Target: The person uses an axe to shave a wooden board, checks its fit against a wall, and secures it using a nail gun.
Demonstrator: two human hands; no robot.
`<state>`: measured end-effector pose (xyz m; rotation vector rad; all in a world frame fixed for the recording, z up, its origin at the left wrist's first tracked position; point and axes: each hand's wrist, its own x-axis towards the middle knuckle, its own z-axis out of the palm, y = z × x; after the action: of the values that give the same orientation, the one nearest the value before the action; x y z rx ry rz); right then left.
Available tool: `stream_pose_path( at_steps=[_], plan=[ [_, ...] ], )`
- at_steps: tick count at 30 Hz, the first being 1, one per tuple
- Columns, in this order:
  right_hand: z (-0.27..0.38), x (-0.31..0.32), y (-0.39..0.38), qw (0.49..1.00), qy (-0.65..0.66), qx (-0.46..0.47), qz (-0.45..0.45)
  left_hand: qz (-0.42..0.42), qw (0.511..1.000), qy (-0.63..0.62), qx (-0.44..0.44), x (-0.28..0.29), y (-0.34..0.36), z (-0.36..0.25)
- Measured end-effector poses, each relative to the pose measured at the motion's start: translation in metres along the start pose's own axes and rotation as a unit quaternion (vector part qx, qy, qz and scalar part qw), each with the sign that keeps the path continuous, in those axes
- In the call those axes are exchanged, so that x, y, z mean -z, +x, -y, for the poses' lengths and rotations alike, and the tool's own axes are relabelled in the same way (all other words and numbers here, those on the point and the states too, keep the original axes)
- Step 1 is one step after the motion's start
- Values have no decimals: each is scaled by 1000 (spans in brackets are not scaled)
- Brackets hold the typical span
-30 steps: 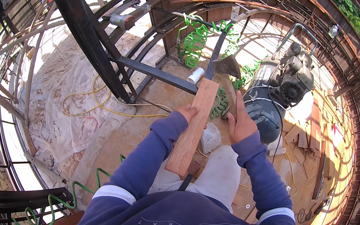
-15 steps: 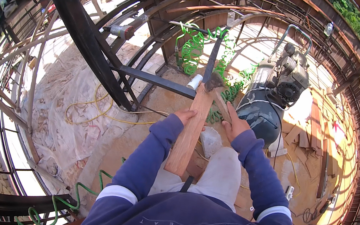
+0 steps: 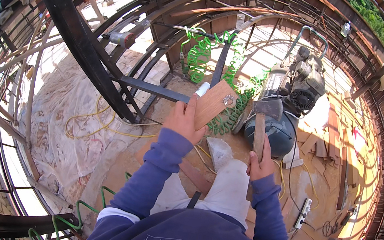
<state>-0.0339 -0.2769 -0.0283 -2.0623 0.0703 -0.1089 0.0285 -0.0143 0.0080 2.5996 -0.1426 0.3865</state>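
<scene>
My left hand (image 3: 184, 121) grips a reddish-brown wooden board (image 3: 211, 107), held up at a slant with its far end toward the upper right. On the board's face near that end is a small silvery, spiky cluster (image 3: 228, 100), too small to make out for sure. My right hand (image 3: 261, 165) is wrapped round the wooden handle of a hatchet (image 3: 260, 129). Its dark metal head points up, to the right of the board and apart from it. A white cylinder (image 3: 202, 90) shows just beyond my left fingers, beside a dark metal bar (image 3: 157, 88).
An air compressor (image 3: 280, 128) stands ahead on the right, with coiled green hose (image 3: 198, 59) to its left. Wood offcuts (image 3: 333, 141) and a power strip (image 3: 304, 214) lie at right. Plastic sheeting (image 3: 76, 97) covers the left floor. A thick black beam (image 3: 76, 28) crosses at left.
The board has swung up and its face turned toward me. The hatchet, formerly with its head at the board's far end, has moved right and now stands upright, clear of it.
</scene>
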Motion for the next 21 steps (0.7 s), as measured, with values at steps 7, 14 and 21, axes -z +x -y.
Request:
stream_pose_path(
  at_steps=[7, 14, 21],
  plan=[
    [-25, -10, 8, 981, -136, 136, 0, 103, 990, 62, 77, -47, 14, 53],
    [19, -6, 39, 939, -283, 158, 110, 174, 975, 42, 130, -52, 22, 58],
    [83, -1, 67, 870, -402, 256, 124, 210, 965, 70, 142, -41, 30, 51]
  ],
)
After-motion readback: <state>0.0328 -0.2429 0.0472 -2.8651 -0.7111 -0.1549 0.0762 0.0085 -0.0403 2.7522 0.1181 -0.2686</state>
